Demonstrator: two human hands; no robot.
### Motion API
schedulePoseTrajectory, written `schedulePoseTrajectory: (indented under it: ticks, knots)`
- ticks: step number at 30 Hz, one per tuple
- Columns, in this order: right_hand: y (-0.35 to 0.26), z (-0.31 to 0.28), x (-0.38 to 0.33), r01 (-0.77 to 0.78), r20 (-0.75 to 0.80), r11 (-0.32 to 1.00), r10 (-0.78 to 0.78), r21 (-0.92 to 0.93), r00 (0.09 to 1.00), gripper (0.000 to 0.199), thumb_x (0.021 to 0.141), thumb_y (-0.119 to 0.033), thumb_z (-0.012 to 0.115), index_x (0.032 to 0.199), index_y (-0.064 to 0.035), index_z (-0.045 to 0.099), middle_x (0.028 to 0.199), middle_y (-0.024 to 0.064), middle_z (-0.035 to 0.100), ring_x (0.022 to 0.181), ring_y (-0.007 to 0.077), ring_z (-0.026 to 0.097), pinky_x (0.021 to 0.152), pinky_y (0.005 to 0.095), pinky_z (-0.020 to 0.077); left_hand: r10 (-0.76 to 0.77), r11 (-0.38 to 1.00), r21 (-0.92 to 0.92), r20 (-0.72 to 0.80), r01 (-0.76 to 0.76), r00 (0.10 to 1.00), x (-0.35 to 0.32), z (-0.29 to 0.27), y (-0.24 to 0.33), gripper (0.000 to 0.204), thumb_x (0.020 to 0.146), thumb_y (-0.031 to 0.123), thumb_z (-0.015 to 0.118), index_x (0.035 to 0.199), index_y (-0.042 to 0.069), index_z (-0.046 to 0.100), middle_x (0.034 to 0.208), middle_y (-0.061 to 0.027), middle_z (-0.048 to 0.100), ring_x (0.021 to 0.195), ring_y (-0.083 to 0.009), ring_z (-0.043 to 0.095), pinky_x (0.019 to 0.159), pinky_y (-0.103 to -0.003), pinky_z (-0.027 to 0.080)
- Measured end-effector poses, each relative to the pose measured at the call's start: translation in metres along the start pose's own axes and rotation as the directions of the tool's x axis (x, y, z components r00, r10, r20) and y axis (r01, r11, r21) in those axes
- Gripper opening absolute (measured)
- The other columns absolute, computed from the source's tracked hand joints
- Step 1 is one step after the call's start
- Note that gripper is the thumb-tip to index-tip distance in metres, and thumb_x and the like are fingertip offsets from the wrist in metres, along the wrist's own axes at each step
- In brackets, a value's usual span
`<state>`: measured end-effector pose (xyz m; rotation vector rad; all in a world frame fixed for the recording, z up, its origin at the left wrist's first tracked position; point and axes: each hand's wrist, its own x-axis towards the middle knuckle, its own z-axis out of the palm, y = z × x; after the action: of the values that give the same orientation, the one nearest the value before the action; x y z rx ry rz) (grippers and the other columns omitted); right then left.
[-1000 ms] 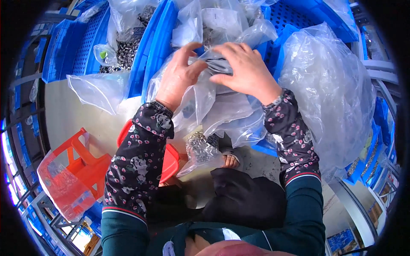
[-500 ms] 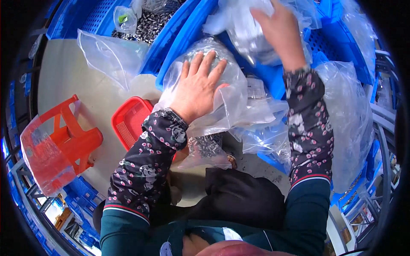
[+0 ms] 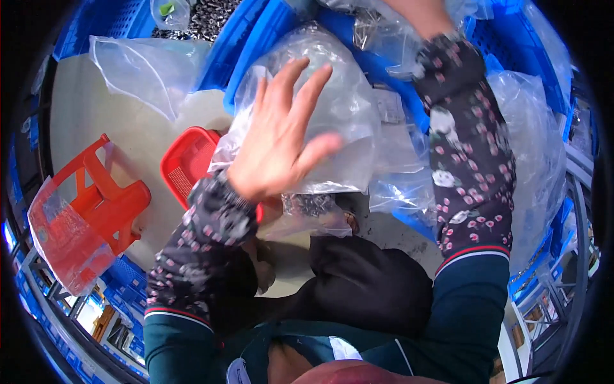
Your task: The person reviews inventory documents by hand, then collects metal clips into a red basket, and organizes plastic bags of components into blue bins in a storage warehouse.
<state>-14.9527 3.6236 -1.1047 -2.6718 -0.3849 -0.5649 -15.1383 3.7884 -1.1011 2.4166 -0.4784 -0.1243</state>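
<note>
My left hand [image 3: 272,147] is open, its fingers spread, in front of a large clear plastic bag [image 3: 348,121]. Whether it touches the bag I cannot tell. The bag drapes over the near side of a blue crate [image 3: 252,48]. Reaching to the top edge over the crate, my right hand [image 3: 423,14] has its fingers cut off by the frame. Close to it lies crumpled clear plastic [image 3: 393,48] with shiny metal pieces [image 3: 368,31] showing. Below the large bag, small metal parts [image 3: 310,205] show through another clear bag.
A red basket [image 3: 190,157] and a red-orange stool [image 3: 115,198] with plastic over it stand at left. Dark metal parts [image 3: 210,19] fill a far-left crate, with a loose bag [image 3: 147,70] hanging from it. More clear plastic [image 3: 537,153] hangs at right, before a metal rack [image 3: 579,211].
My left hand has moved left and nearer to me from where it lay flat on the bag. My right hand has gone farther away, past the top edge.
</note>
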Motion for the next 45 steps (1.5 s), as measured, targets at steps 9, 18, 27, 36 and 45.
schedulePoseTrajectory:
  ticks: [9,18,27,36,45]
  knots:
    - [0.008,-0.081,-0.102,-0.036,0.314,0.901,-0.113,0.433,0.943,0.027,0.074,-0.024,0.065,0.092,-0.0046,0.057,0.075,0.0089,0.058,0.069,0.0264,0.055,0.061,0.034,0.0448,0.044,0.875,0.475,0.117,-0.095,0.992,-0.027,-0.01,-0.014,0.057,0.062,0.015,0.06,0.116,0.008,0.045,0.11,-0.0108,0.049,0.104,-0.0259,0.048,0.089,-0.043,0.036]
    - [-0.014,-0.132,-0.151,0.135,0.509,0.95,-0.267,0.282,0.818,0.05,0.068,-0.037,0.066,0.102,-0.0033,0.053,0.095,0.0107,0.055,0.09,0.0278,0.05,0.076,0.0358,0.0388,0.325,0.669,0.655,0.166,-0.351,0.931,0.035,-0.074,-0.046,0.011,0.073,0.014,0.053,0.084,0.012,0.053,0.075,-0.0032,0.05,0.072,-0.0185,0.057,0.056,-0.031,0.049]
    - [-0.006,-0.123,-0.184,0.084,0.57,0.962,-0.223,0.26,0.791,0.041,0.063,-0.014,0.067,0.1,-0.0059,0.053,0.087,0.0064,0.052,0.086,0.023,0.048,0.073,0.034,0.0377,-0.101,0.704,0.704,0.235,-0.097,0.967,0.098,-0.112,-0.077,0.026,0.082,0.024,0.052,0.072,0.002,0.062,0.071,-0.018,0.058,0.069,-0.0325,0.057,0.063,-0.037,0.045]
    - [0.011,-0.114,-0.179,0.099,0.382,0.964,-0.19,0.247,0.904,0.01,0.069,-0.009,0.059,0.075,-0.0046,0.052,0.076,0.0079,0.052,0.073,0.0268,0.049,0.062,0.0347,0.0411,-0.157,0.708,0.706,0.201,-0.032,0.967,0.082,-0.104,-0.142,0.05,0.085,0.048,0.042,0.075,0.003,0.062,0.074,-0.0141,0.062,0.063,-0.0248,0.062,0.06,-0.029,0.05]
    - [0.021,-0.113,-0.183,-0.056,0.334,0.982,-0.009,0.183,0.943,0.014,0.079,-0.014,0.055,0.076,-0.0014,0.051,0.074,0.0116,0.052,0.071,0.031,0.05,0.063,0.0377,0.0414,-0.228,0.653,0.757,0.184,0.01,0.956,0.099,-0.117,-0.101,0.045,0.084,0.039,0.047,0.066,0.0,0.06,0.072,-0.0195,0.059,0.07,-0.0367,0.056,0.064,-0.042,0.043]
